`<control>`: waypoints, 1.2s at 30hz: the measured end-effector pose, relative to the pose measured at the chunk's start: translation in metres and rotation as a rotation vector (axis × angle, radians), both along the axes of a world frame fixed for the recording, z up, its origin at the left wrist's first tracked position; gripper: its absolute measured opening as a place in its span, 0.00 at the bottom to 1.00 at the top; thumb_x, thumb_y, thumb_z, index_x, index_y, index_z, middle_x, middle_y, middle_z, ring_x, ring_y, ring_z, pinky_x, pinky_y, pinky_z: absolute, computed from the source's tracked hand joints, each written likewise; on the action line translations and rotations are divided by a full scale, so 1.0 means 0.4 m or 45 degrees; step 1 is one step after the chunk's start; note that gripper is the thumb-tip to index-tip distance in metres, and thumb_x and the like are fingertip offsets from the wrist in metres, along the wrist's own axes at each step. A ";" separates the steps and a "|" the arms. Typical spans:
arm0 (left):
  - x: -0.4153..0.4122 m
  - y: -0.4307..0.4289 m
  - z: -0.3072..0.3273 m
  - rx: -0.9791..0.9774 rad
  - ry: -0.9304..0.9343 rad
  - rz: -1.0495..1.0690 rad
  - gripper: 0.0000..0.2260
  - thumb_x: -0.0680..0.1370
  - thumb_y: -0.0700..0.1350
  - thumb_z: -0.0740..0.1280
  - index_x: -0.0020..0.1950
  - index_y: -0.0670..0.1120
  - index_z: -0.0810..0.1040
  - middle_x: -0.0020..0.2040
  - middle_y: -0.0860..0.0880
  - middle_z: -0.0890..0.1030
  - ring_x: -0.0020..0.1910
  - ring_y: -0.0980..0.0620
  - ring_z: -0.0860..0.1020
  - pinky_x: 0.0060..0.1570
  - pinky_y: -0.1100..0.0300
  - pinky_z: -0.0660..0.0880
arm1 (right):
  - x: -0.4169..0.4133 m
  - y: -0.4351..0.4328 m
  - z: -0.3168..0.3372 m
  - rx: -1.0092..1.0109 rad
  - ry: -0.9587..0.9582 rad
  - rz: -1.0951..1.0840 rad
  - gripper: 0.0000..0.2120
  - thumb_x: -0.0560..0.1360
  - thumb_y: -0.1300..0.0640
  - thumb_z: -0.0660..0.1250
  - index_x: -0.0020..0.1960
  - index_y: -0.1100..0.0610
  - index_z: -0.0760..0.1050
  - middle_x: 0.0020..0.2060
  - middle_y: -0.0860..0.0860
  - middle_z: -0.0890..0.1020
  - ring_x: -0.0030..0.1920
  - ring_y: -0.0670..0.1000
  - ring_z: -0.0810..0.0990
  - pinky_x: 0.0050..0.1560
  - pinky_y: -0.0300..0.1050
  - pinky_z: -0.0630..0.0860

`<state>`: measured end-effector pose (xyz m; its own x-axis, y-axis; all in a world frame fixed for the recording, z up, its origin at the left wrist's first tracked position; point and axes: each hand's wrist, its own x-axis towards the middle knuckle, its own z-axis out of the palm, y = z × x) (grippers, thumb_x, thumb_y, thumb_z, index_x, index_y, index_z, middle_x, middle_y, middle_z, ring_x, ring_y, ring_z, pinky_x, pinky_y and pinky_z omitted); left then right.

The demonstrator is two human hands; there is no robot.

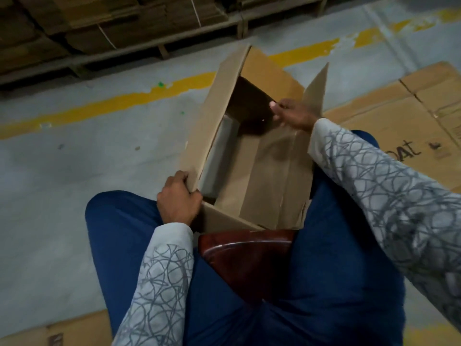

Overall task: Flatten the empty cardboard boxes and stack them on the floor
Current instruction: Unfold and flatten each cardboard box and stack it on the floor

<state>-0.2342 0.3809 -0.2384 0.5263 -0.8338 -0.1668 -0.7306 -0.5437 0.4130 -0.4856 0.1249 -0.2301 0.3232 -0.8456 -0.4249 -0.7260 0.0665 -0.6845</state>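
**Both hands gripped the open cardboard box between the knees**

The left hand [178, 199] was curled tight around the near-left corner of the cardboard box [264, 171], fingers wrapped over the edge where the long left flap [214, 116] met the near wall. The right hand [291, 114] reached across the box's right side, its fingers closed in a pinch on the rim of the right wall, just beside the upright right flap [315, 92]. Both arms wore grey sleeves [389, 196] with a dark scribbled pattern.

The box stood open between the person's blue-trousered knees [331, 245], its far end over the grey floor [74, 158]. Its bottom appeared open too, since a strip of floor showed inside along the left wall. A dark reddish-brown seat edge [239, 253] sat just nearer than the box. To the right of the box lay flattened cardboard [399, 116] on the floor, touching or nearly touching it. Beyond the box ran a worn yellow floor line [119, 103], and farther still stood stacks of bundled cardboard on pallets [99, 28]. Another cardboard piece [62, 330] lay well nearer than the box, on the left.
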 end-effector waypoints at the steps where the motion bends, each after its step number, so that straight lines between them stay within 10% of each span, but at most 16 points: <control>1: -0.005 0.002 -0.006 -0.008 -0.003 -0.008 0.20 0.76 0.47 0.72 0.68 0.47 0.78 0.60 0.40 0.82 0.57 0.36 0.80 0.58 0.46 0.73 | -0.014 -0.011 -0.008 -0.019 0.106 0.085 0.31 0.83 0.34 0.55 0.65 0.60 0.77 0.62 0.61 0.81 0.53 0.58 0.79 0.52 0.52 0.74; 5: -0.005 0.004 -0.022 -0.066 0.023 0.055 0.20 0.79 0.54 0.72 0.68 0.48 0.78 0.61 0.43 0.82 0.57 0.39 0.80 0.58 0.47 0.75 | -0.007 -0.056 -0.035 0.000 0.178 0.101 0.29 0.86 0.40 0.55 0.78 0.59 0.66 0.74 0.61 0.71 0.65 0.64 0.76 0.51 0.49 0.76; 9: -0.001 -0.007 -0.029 -0.064 0.022 0.069 0.19 0.79 0.56 0.71 0.67 0.48 0.78 0.60 0.45 0.82 0.56 0.41 0.81 0.57 0.47 0.76 | 0.031 -0.102 -0.111 0.038 0.309 0.231 0.33 0.85 0.36 0.54 0.83 0.54 0.59 0.82 0.56 0.62 0.80 0.61 0.62 0.76 0.54 0.63; 24: -0.025 -0.023 -0.046 0.026 -0.014 0.098 0.20 0.78 0.55 0.73 0.66 0.49 0.78 0.62 0.47 0.81 0.57 0.41 0.80 0.55 0.47 0.72 | 0.063 -0.241 -0.206 0.168 0.572 0.498 0.42 0.81 0.34 0.62 0.84 0.41 0.40 0.84 0.53 0.41 0.84 0.59 0.47 0.81 0.65 0.50; 29: -0.022 -0.031 -0.067 0.022 0.103 0.175 0.10 0.75 0.39 0.74 0.52 0.54 0.83 0.48 0.50 0.86 0.49 0.42 0.84 0.52 0.53 0.77 | 0.051 -0.262 -0.123 -0.022 0.452 0.334 0.44 0.80 0.37 0.65 0.84 0.40 0.38 0.83 0.60 0.37 0.83 0.65 0.50 0.81 0.62 0.54; 36: -0.033 -0.065 -0.124 0.099 0.233 0.249 0.07 0.80 0.47 0.70 0.55 0.47 0.84 0.51 0.44 0.86 0.53 0.40 0.82 0.51 0.53 0.75 | -0.044 -0.326 -0.146 -0.099 0.343 0.143 0.44 0.80 0.42 0.69 0.84 0.41 0.43 0.82 0.57 0.32 0.81 0.65 0.59 0.76 0.60 0.67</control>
<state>-0.2473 0.3550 -0.2881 0.6314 -0.7000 -0.3336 -0.5255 -0.7026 0.4798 -0.5031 -0.0057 -0.2884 0.3009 -0.8442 -0.4435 -0.8819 -0.0694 -0.4662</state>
